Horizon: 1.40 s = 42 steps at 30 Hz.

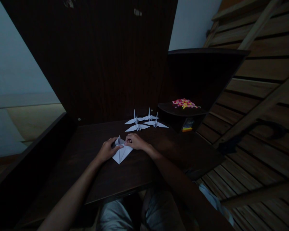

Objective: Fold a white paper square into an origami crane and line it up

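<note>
A white sheet of origami paper [120, 155], partly folded into a diamond shape, lies on the dark desk with one flap lifted at its far corner. My left hand [108, 149] grips its left side, the thumb pressing on the paper's middle. From the right, my right hand [135, 141] has fingers and thumb closed on the paper near its right edge. Just beyond my hands stand several white folded paper cranes [137, 127], grouped close together with wings spread.
A pile of small pink, red and yellow pieces [185, 103] sits on a corner shelf [183, 111] at the right. Below it is a small item with a yellow part [187, 129]. A dark panel [106, 64] rises behind the desk [91, 179]; wooden slats [257, 69] stand at the right.
</note>
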Motion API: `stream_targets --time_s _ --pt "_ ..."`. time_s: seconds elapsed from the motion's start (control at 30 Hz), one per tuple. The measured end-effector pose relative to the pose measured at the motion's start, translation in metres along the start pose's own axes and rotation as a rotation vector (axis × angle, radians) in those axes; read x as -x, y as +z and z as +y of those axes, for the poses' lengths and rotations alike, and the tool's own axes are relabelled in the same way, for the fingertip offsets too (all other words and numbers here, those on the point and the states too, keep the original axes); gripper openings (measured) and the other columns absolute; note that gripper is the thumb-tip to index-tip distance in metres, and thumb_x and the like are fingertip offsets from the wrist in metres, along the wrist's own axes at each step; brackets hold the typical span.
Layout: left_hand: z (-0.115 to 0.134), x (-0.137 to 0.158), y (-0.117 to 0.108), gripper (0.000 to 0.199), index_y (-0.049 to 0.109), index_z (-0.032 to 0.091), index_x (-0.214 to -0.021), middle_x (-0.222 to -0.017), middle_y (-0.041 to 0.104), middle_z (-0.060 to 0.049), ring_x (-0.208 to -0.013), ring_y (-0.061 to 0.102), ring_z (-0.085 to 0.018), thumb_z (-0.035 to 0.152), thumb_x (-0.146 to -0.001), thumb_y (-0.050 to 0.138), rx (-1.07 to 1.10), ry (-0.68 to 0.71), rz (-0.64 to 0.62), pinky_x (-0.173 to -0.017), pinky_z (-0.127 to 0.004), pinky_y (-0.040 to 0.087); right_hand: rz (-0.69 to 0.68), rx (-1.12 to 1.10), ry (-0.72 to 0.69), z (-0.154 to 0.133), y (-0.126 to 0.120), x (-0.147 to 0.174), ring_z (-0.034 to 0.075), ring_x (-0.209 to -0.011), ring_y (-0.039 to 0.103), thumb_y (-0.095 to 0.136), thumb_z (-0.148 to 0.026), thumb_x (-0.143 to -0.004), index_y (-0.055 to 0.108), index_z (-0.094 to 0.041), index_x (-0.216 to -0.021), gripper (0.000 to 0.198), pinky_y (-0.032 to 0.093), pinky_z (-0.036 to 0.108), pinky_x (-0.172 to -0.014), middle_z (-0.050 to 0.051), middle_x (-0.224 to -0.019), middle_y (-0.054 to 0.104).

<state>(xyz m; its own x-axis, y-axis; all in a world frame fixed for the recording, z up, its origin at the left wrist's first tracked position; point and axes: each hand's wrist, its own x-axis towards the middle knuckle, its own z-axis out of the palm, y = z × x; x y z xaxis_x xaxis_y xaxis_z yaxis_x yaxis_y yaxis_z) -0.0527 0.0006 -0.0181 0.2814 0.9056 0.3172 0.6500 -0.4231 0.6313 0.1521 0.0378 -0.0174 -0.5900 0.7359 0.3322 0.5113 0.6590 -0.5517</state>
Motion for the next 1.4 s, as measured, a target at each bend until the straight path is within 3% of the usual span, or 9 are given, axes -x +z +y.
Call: stream_targets --time_s 0.27,0.5,0.93,1.23,1.4 --pt "0.007 0.000 -0.002 0.029 0.068 0.023 -0.099 -0.096 0.070 -0.006 -0.090 0.064 -0.023 0.036 -0.076 0.057 -0.009 0.013 -0.037 -0.084 -0.034 0.048 -0.049 -0.077 -0.104 -0.004 -0.005 0.000 0.010 -0.068 0.052 0.070 -0.025 -0.076 0.064 -0.013 -0.075 0.014 0.037 0.020 -0.061 0.000 -0.074 0.055" --pt "0.011 0.000 -0.002 0.026 0.070 0.022 -0.094 -0.090 0.071 -0.005 -0.083 0.065 -0.022 0.035 -0.075 0.058 0.001 0.026 -0.028 -0.077 -0.031 0.049 -0.023 -0.077 -0.118 -0.011 -0.005 0.000 0.011 -0.071 0.053 0.068 -0.032 -0.079 0.066 -0.015 -0.076 0.018 0.037 0.021 -0.063 0.000 -0.076 0.057" --pt "0.006 0.000 0.003 0.023 0.068 0.021 -0.094 -0.088 0.071 -0.005 -0.080 0.064 -0.020 0.036 -0.080 0.057 -0.017 0.096 -0.001 -0.075 -0.030 0.048 0.074 0.081 -0.141 -0.011 0.003 0.001 0.014 -0.078 0.053 0.065 -0.019 -0.080 0.063 -0.015 -0.075 0.006 0.039 0.024 -0.070 0.002 -0.078 0.057" --pt "0.005 0.000 0.004 0.012 0.067 0.019 -0.082 -0.078 0.068 -0.004 -0.073 0.062 -0.018 0.025 -0.077 0.057 -0.047 0.140 0.024 -0.067 -0.026 0.046 0.064 0.076 -0.230 -0.013 0.003 0.000 0.014 -0.079 0.054 0.066 -0.029 -0.082 0.066 -0.016 -0.080 0.013 0.041 0.025 -0.072 0.003 -0.078 0.061" --pt "0.003 0.000 0.004 0.013 0.063 0.018 -0.072 -0.069 0.063 -0.004 -0.066 0.058 -0.017 0.026 -0.078 0.055 -0.111 0.187 0.057 -0.061 -0.025 0.043 0.181 0.079 -0.262 -0.022 0.004 0.003 0.015 -0.076 0.055 0.067 -0.040 -0.079 0.066 -0.016 -0.081 0.024 0.042 0.025 -0.070 0.003 -0.077 0.061"
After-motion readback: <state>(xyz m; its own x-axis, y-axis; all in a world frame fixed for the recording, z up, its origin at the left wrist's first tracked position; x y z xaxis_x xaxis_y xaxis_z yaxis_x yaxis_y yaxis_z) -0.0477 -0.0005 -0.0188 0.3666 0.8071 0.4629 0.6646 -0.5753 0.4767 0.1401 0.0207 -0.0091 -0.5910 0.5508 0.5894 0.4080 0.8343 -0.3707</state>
